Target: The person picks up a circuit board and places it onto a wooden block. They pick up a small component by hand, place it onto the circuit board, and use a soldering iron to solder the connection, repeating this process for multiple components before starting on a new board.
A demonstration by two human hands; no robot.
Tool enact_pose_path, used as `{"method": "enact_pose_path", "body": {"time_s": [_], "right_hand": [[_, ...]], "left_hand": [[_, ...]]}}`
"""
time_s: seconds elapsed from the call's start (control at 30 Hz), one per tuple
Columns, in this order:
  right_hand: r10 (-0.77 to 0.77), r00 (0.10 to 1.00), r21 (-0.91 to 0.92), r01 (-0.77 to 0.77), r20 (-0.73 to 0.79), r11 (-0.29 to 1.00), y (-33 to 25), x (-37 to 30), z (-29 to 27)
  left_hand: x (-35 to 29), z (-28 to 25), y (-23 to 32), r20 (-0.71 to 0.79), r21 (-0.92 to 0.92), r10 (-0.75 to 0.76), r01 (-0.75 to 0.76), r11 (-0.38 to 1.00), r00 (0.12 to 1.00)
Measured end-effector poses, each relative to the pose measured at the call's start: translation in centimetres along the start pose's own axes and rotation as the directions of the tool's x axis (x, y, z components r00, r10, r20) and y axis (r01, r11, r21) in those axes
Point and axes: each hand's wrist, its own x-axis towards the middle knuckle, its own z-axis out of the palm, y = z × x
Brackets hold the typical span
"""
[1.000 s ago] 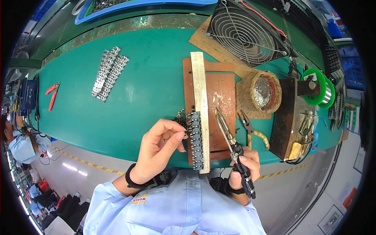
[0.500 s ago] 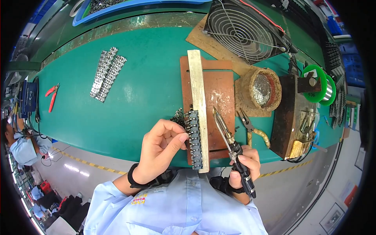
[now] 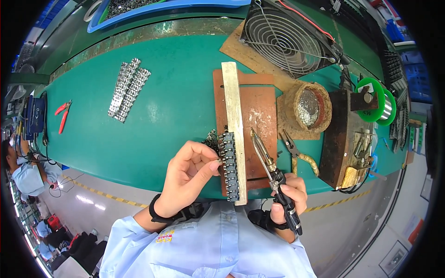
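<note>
My right hand (image 3: pixel 293 197) is wrapped round the black handle of a soldering iron (image 3: pixel 276 178). Its tip points away from me, over a brown board (image 3: pixel 259 111). My left hand (image 3: pixel 190 173) is closed in a pinch, thumb and forefinger at the left side of a row of small black components (image 3: pixel 230 167). What those fingertips hold, if anything, is too small to name. The row lies along a pale metal bar (image 3: pixel 233 97) that crosses the brown board. Beyond my left fingers sits a small heap of dark parts (image 3: pixel 211 140), partly hidden by the hand.
Pliers (image 3: pixel 299 153) lie right of the board, near a round pot of shiny metal (image 3: pixel 308 109). A solder wire spool (image 3: pixel 385 106) hangs by a dark metal box (image 3: pixel 340 139). A fan (image 3: pixel 285 39) stands behind. Metal strips (image 3: pixel 127 90) and red cutters (image 3: pixel 63 116) are left.
</note>
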Motion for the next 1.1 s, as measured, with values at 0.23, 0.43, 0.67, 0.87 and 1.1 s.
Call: {"method": "enact_pose_path", "body": {"time_s": [0.23,0.43,0.67,0.87,1.1], "right_hand": [[-0.002,1.000,-0.007,0.002,-0.001,1.000,0.0,0.0,0.0],[0.009,1.000,0.012,-0.009,0.014,1.000,-0.1,0.0,-0.2],[-0.079,0.996,0.157,0.084,-0.034,0.984,-0.5,-0.2,-0.6],[-0.177,0.983,0.110,0.172,0.043,0.979,-1.8,0.8,-1.0],[-0.135,0.982,0.103,0.121,0.135,0.987,-2.2,1.4,-0.9]], "left_hand": [[0.5,-0.6,0.0,0.083,0.051,0.016,-0.020,0.999,0.996],[0.6,-0.8,0.2,0.095,0.045,-0.022,0.018,0.999,0.995],[0.6,-0.7,0.3,0.095,0.036,-0.031,0.028,0.999,0.995],[0.7,-0.8,0.4,0.100,0.057,-0.025,0.019,0.998,0.995],[0.7,-0.9,0.2,0.096,0.057,-0.047,0.042,0.997,0.994]]}}
